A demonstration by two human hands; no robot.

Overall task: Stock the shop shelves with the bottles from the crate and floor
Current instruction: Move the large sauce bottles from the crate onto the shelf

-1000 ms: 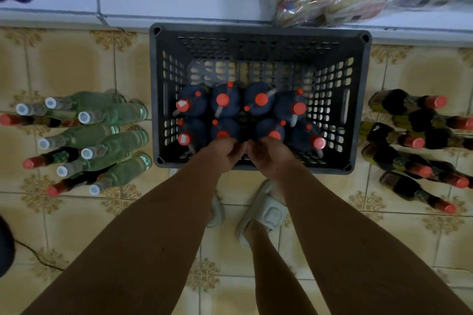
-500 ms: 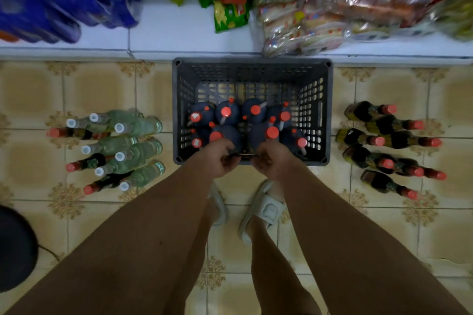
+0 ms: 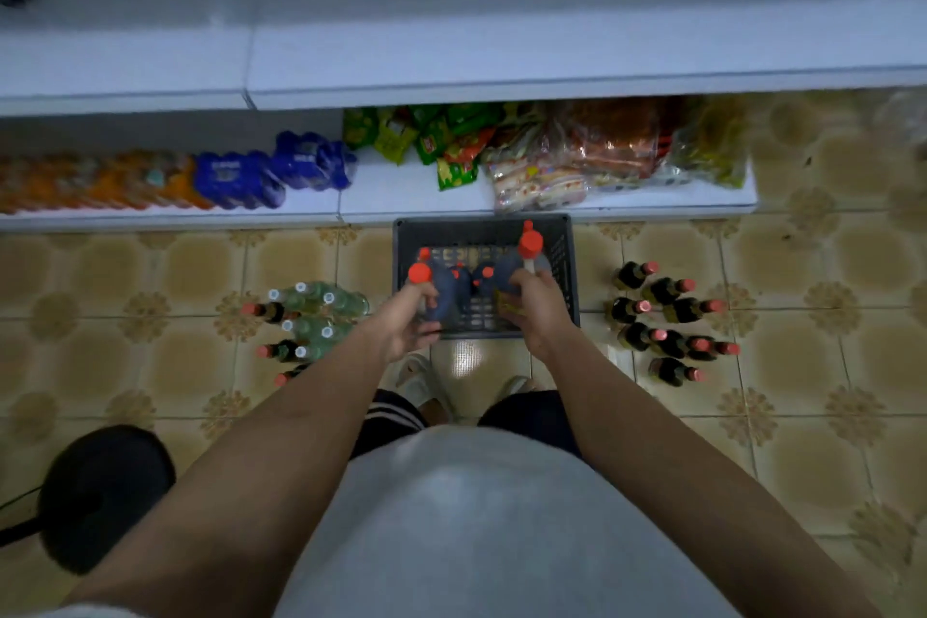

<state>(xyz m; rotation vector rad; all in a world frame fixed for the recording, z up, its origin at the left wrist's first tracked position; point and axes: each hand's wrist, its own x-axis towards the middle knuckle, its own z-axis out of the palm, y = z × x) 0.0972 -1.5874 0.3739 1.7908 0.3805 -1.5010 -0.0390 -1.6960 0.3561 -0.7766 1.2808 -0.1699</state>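
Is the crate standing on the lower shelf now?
No, the crate stands on the tiled floor in front of the lower shelf, whose edge it touches or nearly touches.

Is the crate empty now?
No. The crate has dark bottles with red caps inside, between the two bottles the left hand and right hand hold.

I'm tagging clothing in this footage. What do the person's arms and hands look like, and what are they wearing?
Both forearms are bare to the frame edge: no sleeves show. The left hand and right hand have no gloves, and I can see no watch, ring or bracelet, though the picture is soft. Lower down there is a light grey top, dark shorts with white stripes, and pale slippers.
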